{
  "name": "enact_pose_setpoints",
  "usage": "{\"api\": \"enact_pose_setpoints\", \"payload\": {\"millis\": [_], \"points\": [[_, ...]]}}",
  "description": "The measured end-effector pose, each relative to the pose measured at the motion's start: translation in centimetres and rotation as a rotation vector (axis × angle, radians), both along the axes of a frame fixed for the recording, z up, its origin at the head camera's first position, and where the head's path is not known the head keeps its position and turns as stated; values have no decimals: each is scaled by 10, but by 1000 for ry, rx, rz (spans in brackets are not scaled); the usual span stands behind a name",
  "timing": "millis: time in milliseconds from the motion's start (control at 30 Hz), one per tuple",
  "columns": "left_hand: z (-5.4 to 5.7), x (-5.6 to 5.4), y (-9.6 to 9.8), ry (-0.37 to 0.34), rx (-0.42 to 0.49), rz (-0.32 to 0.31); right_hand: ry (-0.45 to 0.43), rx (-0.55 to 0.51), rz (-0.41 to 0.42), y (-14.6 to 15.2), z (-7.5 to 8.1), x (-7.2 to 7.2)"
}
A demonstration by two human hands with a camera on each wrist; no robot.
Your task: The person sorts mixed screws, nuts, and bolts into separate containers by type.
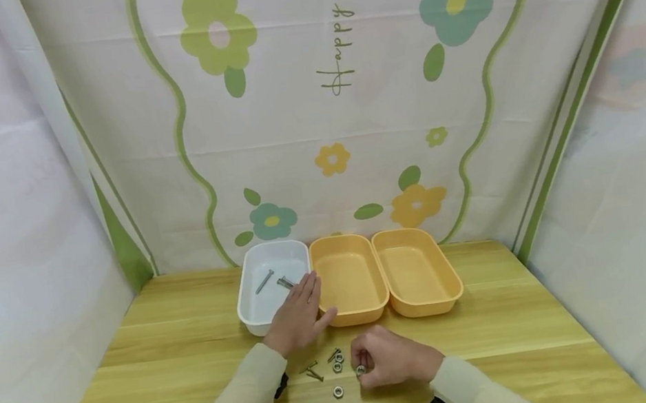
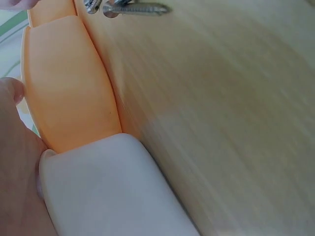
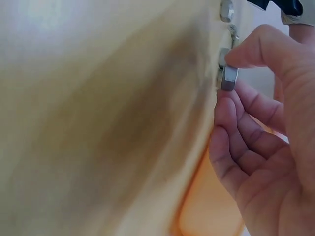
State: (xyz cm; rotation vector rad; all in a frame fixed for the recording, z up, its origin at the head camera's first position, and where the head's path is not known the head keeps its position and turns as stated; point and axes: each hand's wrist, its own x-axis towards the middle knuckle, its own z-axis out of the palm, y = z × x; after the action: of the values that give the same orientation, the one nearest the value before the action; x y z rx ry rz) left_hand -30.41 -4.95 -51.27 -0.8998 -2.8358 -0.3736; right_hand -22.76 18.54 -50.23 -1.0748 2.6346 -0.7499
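My right hand (image 1: 391, 357) pinches a hex nut (image 1: 360, 369) between thumb and index finger, low over the wooden table. In the right wrist view the same nut (image 3: 229, 77) shows edge-on at the fingertips. My left hand (image 1: 296, 317) reaches over the near right rim of the white tray (image 1: 257, 328), its fingers straight and thumb spread toward the yellow tray beside it. A long bolt (image 1: 264, 281) and other bolts (image 1: 285, 282) lie in the white tray, partly hidden by the fingers. Loose nuts (image 1: 338, 392) and several screws (image 1: 311, 372) lie on the table between my hands.
A middle yellow tray (image 1: 355, 317) and a right yellow tray (image 1: 429, 308) stand in a row with the white one along the back of the table (image 1: 165, 364). Behind them hangs a flower-printed cloth (image 1: 311, 120), with cloth walls at both sides.
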Motion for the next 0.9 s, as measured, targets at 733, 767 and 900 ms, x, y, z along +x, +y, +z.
{"api": "enact_pose_setpoints", "payload": {"millis": [733, 767, 900], "points": [[14, 7, 2, -30, -17, 4, 199, -17, -24, 20, 75, -32], [13, 6, 2, -24, -16, 4, 207, -18, -31, 20, 77, -34], [10, 4, 2, -22, -20, 11, 234, -12, -65, 20, 84, -44]]}}
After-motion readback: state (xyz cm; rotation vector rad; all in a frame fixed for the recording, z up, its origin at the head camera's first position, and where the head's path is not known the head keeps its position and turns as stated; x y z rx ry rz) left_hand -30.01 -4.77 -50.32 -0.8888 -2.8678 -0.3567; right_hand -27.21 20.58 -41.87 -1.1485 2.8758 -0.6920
